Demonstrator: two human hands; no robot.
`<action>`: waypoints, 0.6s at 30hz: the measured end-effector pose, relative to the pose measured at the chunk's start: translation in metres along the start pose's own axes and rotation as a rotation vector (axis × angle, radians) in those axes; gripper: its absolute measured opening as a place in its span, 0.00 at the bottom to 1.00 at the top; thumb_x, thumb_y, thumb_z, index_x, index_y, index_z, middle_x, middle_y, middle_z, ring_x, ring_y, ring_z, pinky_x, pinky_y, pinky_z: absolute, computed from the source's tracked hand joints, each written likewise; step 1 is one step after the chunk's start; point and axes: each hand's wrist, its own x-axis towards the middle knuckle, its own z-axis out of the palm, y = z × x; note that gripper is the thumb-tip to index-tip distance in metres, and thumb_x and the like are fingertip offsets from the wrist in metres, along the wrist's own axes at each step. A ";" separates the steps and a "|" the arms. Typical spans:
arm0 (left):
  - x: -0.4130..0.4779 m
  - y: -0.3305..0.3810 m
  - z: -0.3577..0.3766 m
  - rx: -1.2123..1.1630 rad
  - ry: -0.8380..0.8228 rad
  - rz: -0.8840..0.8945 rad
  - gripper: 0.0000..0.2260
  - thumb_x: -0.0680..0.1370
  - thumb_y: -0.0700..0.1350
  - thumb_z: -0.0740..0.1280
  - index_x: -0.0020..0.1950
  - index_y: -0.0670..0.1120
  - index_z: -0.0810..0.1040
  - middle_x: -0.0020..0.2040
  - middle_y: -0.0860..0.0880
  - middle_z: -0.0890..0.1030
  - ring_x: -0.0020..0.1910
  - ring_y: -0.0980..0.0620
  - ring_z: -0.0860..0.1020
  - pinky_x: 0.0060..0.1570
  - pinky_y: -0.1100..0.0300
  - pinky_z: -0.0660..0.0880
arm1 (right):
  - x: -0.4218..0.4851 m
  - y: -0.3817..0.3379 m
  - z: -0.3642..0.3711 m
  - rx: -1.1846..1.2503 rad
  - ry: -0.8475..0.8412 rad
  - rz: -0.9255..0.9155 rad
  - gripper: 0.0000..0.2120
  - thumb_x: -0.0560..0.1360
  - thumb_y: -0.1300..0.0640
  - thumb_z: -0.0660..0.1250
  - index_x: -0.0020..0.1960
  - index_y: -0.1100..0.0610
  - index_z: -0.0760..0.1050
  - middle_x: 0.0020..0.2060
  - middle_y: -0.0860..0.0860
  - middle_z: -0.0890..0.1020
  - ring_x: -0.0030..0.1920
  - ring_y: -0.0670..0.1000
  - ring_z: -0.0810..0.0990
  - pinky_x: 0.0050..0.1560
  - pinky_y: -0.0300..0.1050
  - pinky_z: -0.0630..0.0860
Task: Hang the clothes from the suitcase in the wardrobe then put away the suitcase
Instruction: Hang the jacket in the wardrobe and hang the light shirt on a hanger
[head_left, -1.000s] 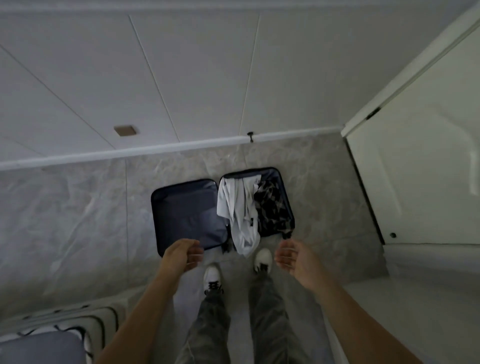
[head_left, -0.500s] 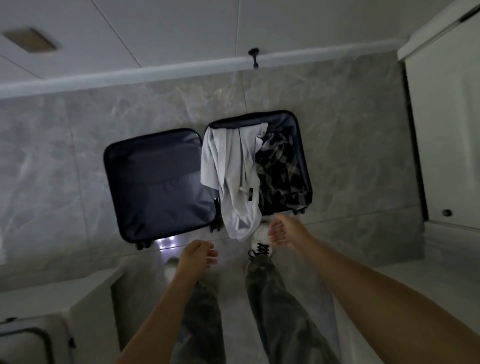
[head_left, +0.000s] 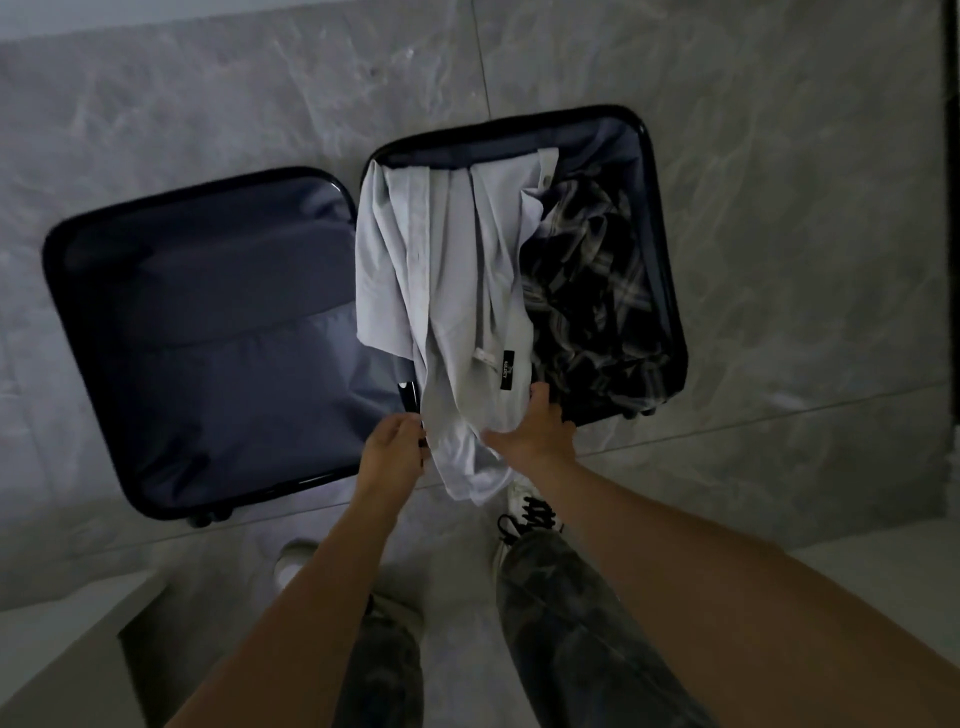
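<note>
The pale garment (head_left: 457, 291) is being taken hold of at its near end, where it is spilling over the front rim of the open suitcase (head_left: 208, 338) towards the marble floor (head_left: 779, 208). Its left edge is apparently being pinched between the fingers and thumb of the left hand (head_left: 393, 449); the right hand (head_left: 535, 434) is being laid on the cloth with fingers spread, and whether a fold is being gripped beneath the palm cannot be told. The rest of the garment is lying along the right half of the case, touching the dark plaid garment (head_left: 587, 291) beside it. Judging from this, a firmer hold is being called for on the right side, so that the cloth is being raised evenly rather than dragged across the plaid piece. Which end is being held cannot be made out; the collar is probably being wanted for hanging. The trailing end is lying just beside the white shoe (head_left: 524, 506), so treading on it is being risked
</note>
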 end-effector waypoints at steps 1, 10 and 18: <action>0.004 -0.001 0.001 -0.016 -0.006 -0.008 0.10 0.83 0.46 0.60 0.53 0.47 0.80 0.51 0.40 0.84 0.45 0.46 0.80 0.49 0.47 0.79 | -0.001 -0.002 0.003 -0.107 0.031 -0.004 0.40 0.71 0.46 0.75 0.74 0.51 0.56 0.70 0.54 0.68 0.68 0.63 0.68 0.61 0.55 0.70; -0.041 0.015 -0.014 -0.108 -0.019 -0.107 0.09 0.84 0.48 0.61 0.53 0.46 0.79 0.54 0.41 0.82 0.56 0.40 0.81 0.61 0.41 0.77 | -0.060 -0.028 -0.039 0.520 -0.072 -0.156 0.22 0.75 0.68 0.57 0.64 0.50 0.73 0.50 0.50 0.81 0.49 0.53 0.80 0.44 0.44 0.79; -0.151 0.104 -0.038 -0.504 -0.308 -0.050 0.13 0.87 0.47 0.57 0.55 0.45 0.81 0.33 0.48 0.84 0.28 0.54 0.83 0.29 0.63 0.78 | -0.205 -0.063 -0.134 0.445 -0.077 -0.540 0.18 0.78 0.69 0.60 0.63 0.57 0.79 0.37 0.43 0.79 0.33 0.39 0.75 0.36 0.30 0.69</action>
